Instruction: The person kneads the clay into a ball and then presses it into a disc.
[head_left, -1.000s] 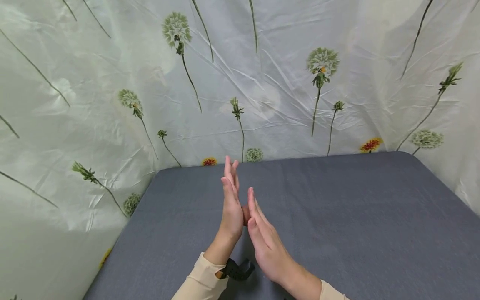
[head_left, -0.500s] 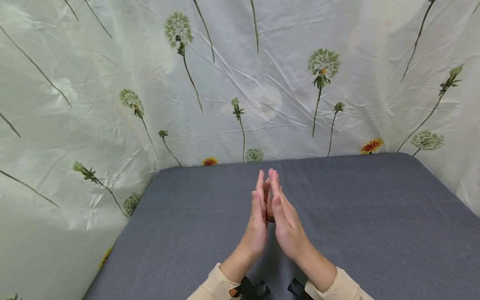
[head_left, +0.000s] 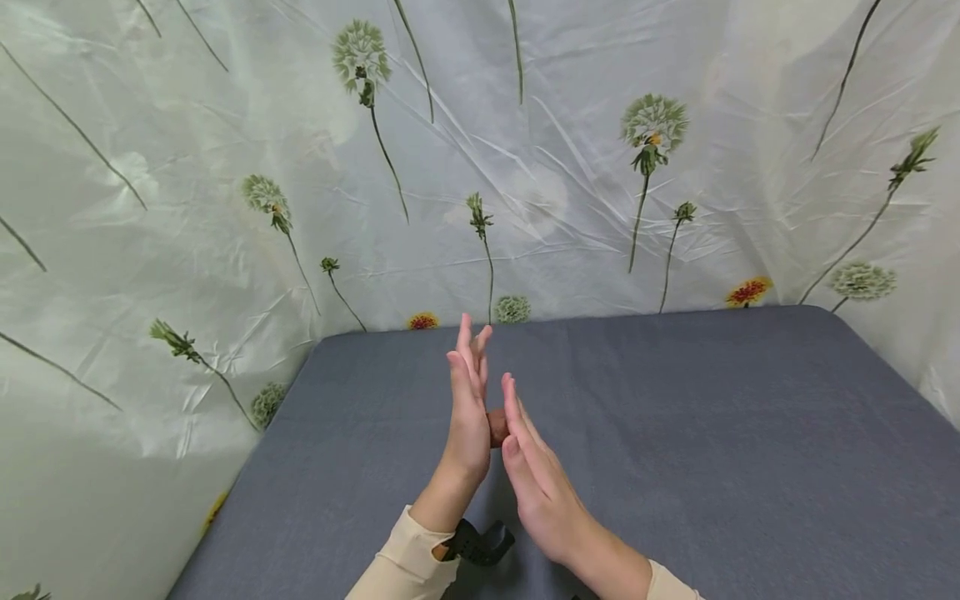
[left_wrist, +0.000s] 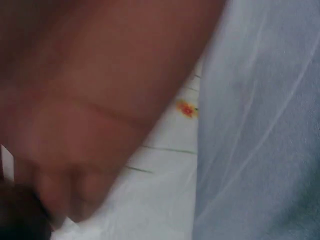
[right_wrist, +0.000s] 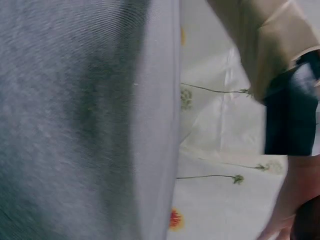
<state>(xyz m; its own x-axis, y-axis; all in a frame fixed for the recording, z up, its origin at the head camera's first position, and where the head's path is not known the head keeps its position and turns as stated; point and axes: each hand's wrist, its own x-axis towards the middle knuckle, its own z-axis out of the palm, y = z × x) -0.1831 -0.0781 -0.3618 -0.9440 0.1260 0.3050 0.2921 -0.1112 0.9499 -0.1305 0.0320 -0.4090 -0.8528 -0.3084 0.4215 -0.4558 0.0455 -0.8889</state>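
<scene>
A small reddish-brown lump, which looks like modelling clay [head_left: 498, 427], is pressed between two palms above the table in the head view. My left hand [head_left: 468, 425] stands upright on its left side, fingers straight and reaching farther forward. On the other side my right hand [head_left: 543, 492] leans in with straight fingers, its fingertips level with the left palm. The palms hide part of the lump. In the left wrist view a blurred hand [left_wrist: 90, 110] fills the upper left. The right wrist view catches a hand [right_wrist: 300, 185] at its right edge, below a black strap [right_wrist: 290, 117].
A grey cloth-covered table [head_left: 712, 433] lies under the hands. Behind it and along its left hangs a pale curtain [head_left: 555, 208] printed with dandelions and other flowers. A black wrist strap [head_left: 483, 543] sits on the left wrist, by the cream sleeve [head_left: 408, 554].
Half a second ago the hands were farther right, with fingertips nearly level. Now the left has slid forward and the right back, close to their staggered pose one second ago.
</scene>
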